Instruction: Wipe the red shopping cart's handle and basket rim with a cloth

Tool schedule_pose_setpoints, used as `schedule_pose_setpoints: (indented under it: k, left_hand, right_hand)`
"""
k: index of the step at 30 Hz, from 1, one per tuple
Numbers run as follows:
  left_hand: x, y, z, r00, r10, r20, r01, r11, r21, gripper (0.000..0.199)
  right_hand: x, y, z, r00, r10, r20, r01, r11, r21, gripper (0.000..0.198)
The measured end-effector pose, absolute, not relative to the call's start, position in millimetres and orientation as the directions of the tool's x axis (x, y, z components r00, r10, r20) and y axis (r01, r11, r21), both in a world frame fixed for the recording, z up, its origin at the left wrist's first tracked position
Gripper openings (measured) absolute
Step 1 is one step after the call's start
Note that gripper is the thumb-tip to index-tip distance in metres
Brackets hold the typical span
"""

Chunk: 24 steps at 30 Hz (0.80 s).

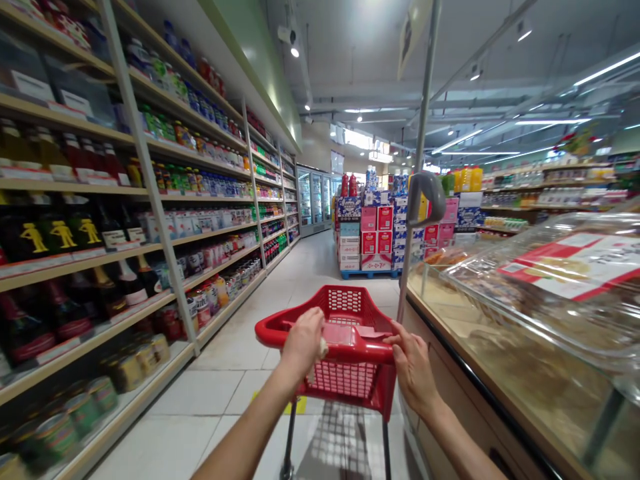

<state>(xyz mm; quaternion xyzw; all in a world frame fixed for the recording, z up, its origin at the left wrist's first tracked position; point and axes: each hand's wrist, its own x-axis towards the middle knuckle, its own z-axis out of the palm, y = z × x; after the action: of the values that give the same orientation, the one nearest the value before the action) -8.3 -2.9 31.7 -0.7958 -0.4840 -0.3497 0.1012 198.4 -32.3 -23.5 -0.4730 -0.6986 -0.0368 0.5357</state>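
A red plastic shopping cart (345,380) stands in front of me in the aisle, its basket walls pierced like a grid. My left hand (304,340) is closed round the cart's handle, left of its middle. A small pale thing (323,348) shows at that hand's edge; what it is I cannot make out. At the handle's right end is my right hand (413,360), with its fingers bent over the red bar and corner. The basket's floor is mostly hidden by the handle and the panel behind it.
Tall shelves (195,240) of bottles, cans and jars line the left. Close on the right runs a glass-sided counter (480,320) with clear food packs (560,267) and a metal post (420,147). Stacked cartons (370,233) stand on a blue pallet (370,273) ahead; fridges (313,197) lie beyond.
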Motion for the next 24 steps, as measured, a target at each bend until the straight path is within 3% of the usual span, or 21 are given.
schedule_pose_setpoints:
  k: [2, 7, 13, 18, 20, 24]
  left_hand:
    - [-5.7, -2.0, 35.3, 0.238, 0.734, 0.636, 0.853, -0.471, 0.225, 0.026]
    - [25.1, -12.0, 27.2, 0.592, 0.545, 0.594, 0.657, -0.753, 0.037, 0.025]
    - [-7.3, -3.1, 28.9, 0.277, 0.709, 0.649, 0.858, -0.486, 0.165, 0.026]
    - [6.2, -11.3, 16.0, 0.597, 0.480, 0.643, 0.663, -0.747, -0.059, 0.032]
    - [-3.2, -7.6, 17.2, 0.548, 0.516, 0.658, 0.712, -0.700, -0.044, 0.031]
    - [-22.5, 2.4, 26.9, 0.255, 0.691, 0.676, 0.889, -0.443, 0.119, 0.027]
  right_hand:
    - [195.7, -31.5, -24.1, 0.040, 0.614, 0.788, 0.707, 0.540, -0.457, 0.039]
    - [195.6, -30.5, -26.6, 0.006, 0.597, 0.802, 0.706, 0.565, -0.426, 0.040]
    - [196.8, -30.8, -26.6, 0.021, 0.594, 0.804, 0.699, 0.566, -0.436, 0.039]
    - [198.5, -31.1, -26.1, 0.013, 0.586, 0.810, 0.723, 0.554, -0.413, 0.038]
    - [199.7, -32.4, -24.9, -0.010, 0.588, 0.809, 0.725, 0.562, -0.399, 0.038]
    - [197.5, -33.1, -23.3, 0.007, 0.583, 0.812, 0.729, 0.553, -0.404, 0.038]
